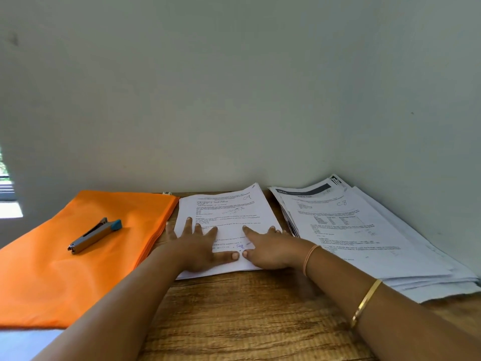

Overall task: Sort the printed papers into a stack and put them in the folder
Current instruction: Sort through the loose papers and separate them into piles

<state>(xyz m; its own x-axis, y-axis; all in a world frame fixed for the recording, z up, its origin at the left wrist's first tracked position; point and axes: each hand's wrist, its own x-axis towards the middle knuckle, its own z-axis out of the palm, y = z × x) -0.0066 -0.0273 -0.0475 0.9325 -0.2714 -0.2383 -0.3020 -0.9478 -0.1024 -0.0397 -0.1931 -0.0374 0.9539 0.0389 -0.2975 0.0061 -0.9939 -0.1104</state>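
- Left hand [200, 246]: lower centre of the frame, palm down on the centre papers; fingers straight and spread apart, pressing flat, gripping nothing.
- Right hand [268, 250]: just right of the left hand, thumb tips nearly meeting; fingers likewise straight and apart, flat on the same sheet.
- Centre papers [226, 212]: a thin set of printed sheets in mid-frame, lying on the table; top sheet hand-marked "C9".
- Larger pile [364, 238]: printed sheets at right of frame, loosely fanned; top sheet marked "C8".
- Folder [78, 269]: orange, lying flat at left of frame, just beside the centre papers.
- Stapler [95, 235]: grey with a blue end, resting on the folder.
- Table [247, 321]: wood-grain, bottom centre.
- Band [309, 259] and gold bangle [365, 303]: on the right forearm.
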